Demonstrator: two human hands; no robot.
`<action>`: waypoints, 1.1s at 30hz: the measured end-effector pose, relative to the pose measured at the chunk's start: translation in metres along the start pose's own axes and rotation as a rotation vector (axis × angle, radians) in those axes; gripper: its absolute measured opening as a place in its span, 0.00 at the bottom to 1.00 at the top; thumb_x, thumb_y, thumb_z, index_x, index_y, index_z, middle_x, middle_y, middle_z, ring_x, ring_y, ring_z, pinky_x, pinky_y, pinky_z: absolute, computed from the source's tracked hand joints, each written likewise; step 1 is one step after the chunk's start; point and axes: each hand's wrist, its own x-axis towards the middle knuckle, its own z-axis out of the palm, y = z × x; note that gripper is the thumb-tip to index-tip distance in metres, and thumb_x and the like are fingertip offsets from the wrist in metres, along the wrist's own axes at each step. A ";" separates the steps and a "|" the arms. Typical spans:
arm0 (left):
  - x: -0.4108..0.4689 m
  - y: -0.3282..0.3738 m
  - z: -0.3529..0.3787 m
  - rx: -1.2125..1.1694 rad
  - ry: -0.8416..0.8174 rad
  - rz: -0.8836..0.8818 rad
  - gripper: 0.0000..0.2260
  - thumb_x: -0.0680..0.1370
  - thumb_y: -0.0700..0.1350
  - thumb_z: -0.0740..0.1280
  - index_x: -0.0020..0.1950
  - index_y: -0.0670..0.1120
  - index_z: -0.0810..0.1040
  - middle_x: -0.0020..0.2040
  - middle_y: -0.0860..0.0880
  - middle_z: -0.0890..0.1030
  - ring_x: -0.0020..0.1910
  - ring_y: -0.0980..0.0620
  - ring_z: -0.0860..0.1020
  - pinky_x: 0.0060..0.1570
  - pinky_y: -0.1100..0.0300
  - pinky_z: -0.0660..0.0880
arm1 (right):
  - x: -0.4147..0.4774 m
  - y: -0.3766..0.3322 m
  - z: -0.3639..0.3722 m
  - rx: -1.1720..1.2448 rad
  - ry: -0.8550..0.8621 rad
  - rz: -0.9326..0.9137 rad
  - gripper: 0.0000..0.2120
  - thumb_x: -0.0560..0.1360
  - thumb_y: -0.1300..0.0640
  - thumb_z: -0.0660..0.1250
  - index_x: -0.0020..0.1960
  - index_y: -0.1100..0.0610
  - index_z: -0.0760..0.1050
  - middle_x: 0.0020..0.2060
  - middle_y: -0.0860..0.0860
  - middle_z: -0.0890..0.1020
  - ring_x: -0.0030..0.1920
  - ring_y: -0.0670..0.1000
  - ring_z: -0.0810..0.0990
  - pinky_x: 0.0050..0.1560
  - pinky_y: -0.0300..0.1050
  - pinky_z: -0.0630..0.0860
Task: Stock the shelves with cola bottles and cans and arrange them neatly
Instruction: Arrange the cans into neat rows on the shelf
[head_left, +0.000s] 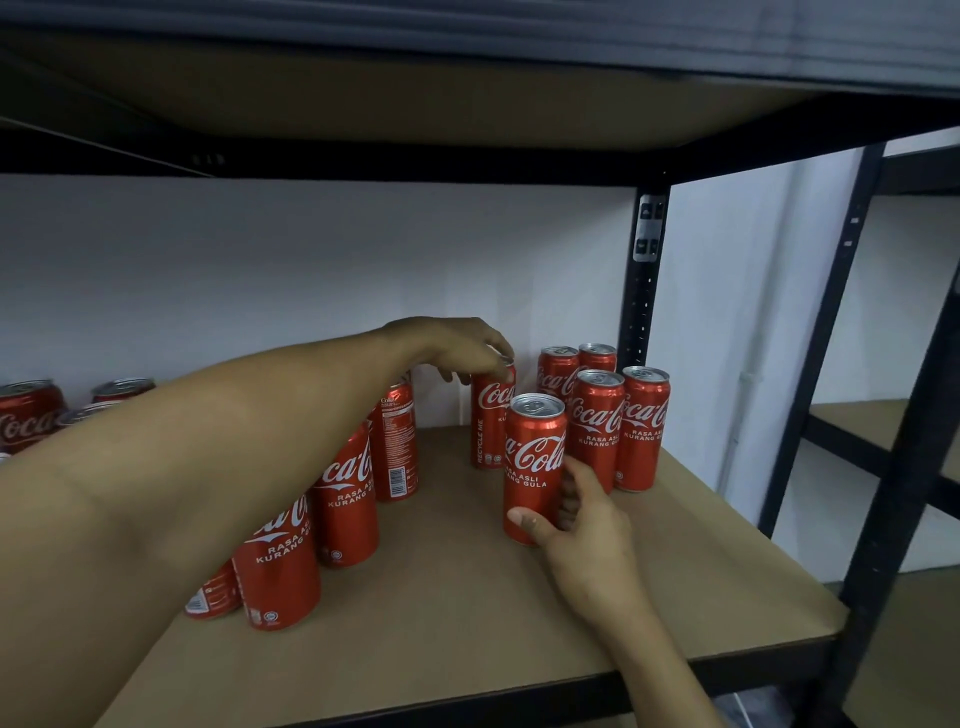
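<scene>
Right grip (576, 525) is wrapped low around the front can (535, 467), thumb across its face and fingers tucked behind. A hold so near the base likely suits sliding the can upright along the shelf (467, 597) rather than lifting it. Left grip (457, 353), reaching across from the other side, closes over the top rim of the rear can (491, 421) from above (probably the easiest way in, with the front can so close beside it).

Both held cans stand upright on the shelf board, just left of the block of four cans (597, 426) packed by the corner post (647, 291) with their labels facing out. The two seem meant to extend that block by another column.

A diagonal line of cans (345, 493) runs under the left forearm, partly hidden, and does not look squared up yet. More cans (26, 410) sit at the far left by the wall. No bottles are in view.
</scene>
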 end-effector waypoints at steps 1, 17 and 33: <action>0.000 -0.001 0.001 -0.004 0.027 0.013 0.24 0.79 0.54 0.69 0.74 0.52 0.71 0.67 0.45 0.77 0.54 0.48 0.81 0.49 0.54 0.81 | 0.000 0.000 0.000 -0.002 0.001 -0.001 0.37 0.71 0.53 0.79 0.75 0.47 0.67 0.57 0.40 0.75 0.57 0.42 0.76 0.56 0.34 0.72; -0.014 -0.045 -0.008 0.093 0.138 -0.021 0.22 0.78 0.43 0.71 0.72 0.55 0.75 0.73 0.48 0.74 0.69 0.44 0.74 0.65 0.44 0.74 | 0.055 -0.011 0.019 -0.151 -0.129 0.039 0.35 0.74 0.56 0.76 0.77 0.51 0.64 0.68 0.50 0.77 0.68 0.51 0.76 0.70 0.47 0.71; -0.009 -0.048 -0.002 0.167 0.180 0.009 0.25 0.78 0.42 0.72 0.74 0.52 0.72 0.73 0.47 0.74 0.68 0.45 0.74 0.65 0.47 0.74 | 0.128 0.003 0.067 -0.116 -0.120 0.112 0.25 0.80 0.60 0.68 0.75 0.54 0.66 0.68 0.54 0.77 0.70 0.56 0.74 0.69 0.49 0.69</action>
